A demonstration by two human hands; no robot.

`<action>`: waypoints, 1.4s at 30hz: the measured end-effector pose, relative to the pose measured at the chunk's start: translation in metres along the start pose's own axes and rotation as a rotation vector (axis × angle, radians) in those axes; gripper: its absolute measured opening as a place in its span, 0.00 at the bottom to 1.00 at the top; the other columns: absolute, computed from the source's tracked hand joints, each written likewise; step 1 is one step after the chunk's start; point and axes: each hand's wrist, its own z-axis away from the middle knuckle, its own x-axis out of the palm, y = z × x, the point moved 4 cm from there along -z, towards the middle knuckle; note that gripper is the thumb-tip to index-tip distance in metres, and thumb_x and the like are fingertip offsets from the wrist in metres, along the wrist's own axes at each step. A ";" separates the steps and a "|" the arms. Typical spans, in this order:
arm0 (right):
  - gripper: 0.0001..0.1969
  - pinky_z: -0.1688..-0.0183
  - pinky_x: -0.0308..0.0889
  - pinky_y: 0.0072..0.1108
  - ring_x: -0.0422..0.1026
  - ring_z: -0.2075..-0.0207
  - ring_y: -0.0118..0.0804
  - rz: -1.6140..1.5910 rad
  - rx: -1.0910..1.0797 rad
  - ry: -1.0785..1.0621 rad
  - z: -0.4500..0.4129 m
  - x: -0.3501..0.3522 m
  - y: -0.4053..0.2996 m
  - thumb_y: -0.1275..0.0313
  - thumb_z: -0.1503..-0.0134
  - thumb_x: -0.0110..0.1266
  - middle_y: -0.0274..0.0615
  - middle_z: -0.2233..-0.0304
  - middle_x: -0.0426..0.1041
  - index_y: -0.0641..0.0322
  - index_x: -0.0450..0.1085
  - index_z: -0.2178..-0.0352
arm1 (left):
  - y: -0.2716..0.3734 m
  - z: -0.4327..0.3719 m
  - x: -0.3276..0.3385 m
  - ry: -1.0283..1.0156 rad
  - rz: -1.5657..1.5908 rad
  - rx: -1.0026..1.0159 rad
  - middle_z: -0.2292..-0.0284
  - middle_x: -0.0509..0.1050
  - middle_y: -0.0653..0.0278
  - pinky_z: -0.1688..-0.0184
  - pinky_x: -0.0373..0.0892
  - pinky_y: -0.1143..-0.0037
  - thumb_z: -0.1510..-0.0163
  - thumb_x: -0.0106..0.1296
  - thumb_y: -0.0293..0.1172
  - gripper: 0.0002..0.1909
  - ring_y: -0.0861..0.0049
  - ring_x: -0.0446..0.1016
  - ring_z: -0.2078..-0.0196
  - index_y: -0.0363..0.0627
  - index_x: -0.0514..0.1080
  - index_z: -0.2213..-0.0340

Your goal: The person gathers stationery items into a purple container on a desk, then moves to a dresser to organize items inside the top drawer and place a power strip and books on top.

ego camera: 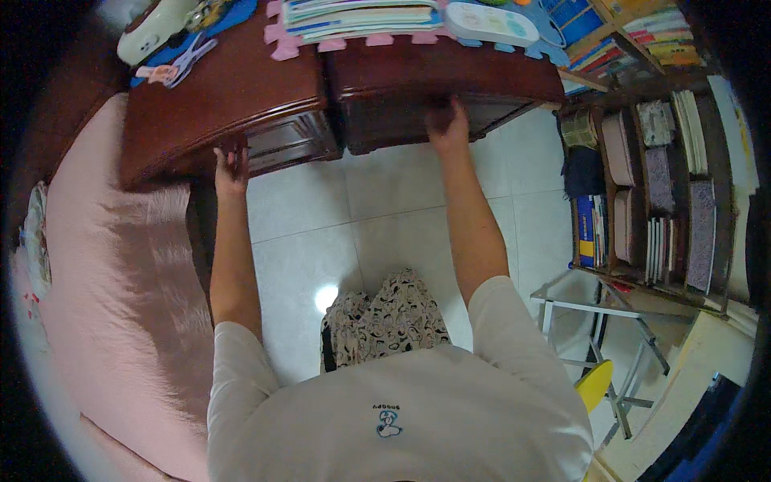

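Two dark red-brown wooden cabinets stand before me with a narrow gap between them. My left hand (231, 165) is at the front edge of the left cabinet (241, 78), its fingers apart and partly in shadow under the top. At the front of the right cabinet (433, 75) is my right hand (450, 126), blurred, with its fingertips dark against the wood; its grip cannot be made out. Pink foam mat pieces (379, 41), a stack of books (361, 21) and a white oval device (492, 24) lie on the right cabinet's side. Clothes pegs (181, 63) lie on the left cabinet.
A bed with a pink cover (126, 289) runs along the left. On the right stand a dark wooden shelf (608, 181) with books and boxes, and a folding metal frame (602, 310) beside a yellow object (595, 384). Pale tiles (397, 175) cover the floor.
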 end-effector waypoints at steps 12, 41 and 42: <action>0.16 0.73 0.61 0.17 0.62 0.70 0.24 0.109 0.007 0.179 0.023 -0.018 -0.003 0.65 0.59 0.61 0.27 0.77 0.61 0.52 0.64 0.69 | -0.060 0.182 -0.019 -0.037 -0.543 -0.020 0.53 0.61 0.60 0.46 0.57 0.63 0.51 0.52 0.37 0.25 0.65 0.58 0.47 0.46 0.59 0.52; 0.22 0.64 0.65 0.28 0.71 0.64 0.41 1.950 -0.568 -0.052 0.065 -0.014 -0.121 0.64 0.55 0.56 0.53 0.63 0.70 0.69 0.67 0.62 | -0.212 0.205 0.022 -0.165 -1.239 -0.268 0.47 0.52 0.53 0.52 0.59 0.62 0.53 0.51 0.36 0.37 0.63 0.57 0.48 0.45 0.45 0.46; 0.22 0.64 0.65 0.28 0.71 0.64 0.41 1.957 -0.560 -0.074 0.057 -0.015 -0.108 0.64 0.55 0.56 0.53 0.63 0.70 0.69 0.67 0.62 | -0.206 0.205 0.027 -0.193 -1.399 -0.029 0.47 0.53 0.53 0.50 0.56 0.62 0.52 0.51 0.35 0.35 0.60 0.56 0.47 0.43 0.47 0.46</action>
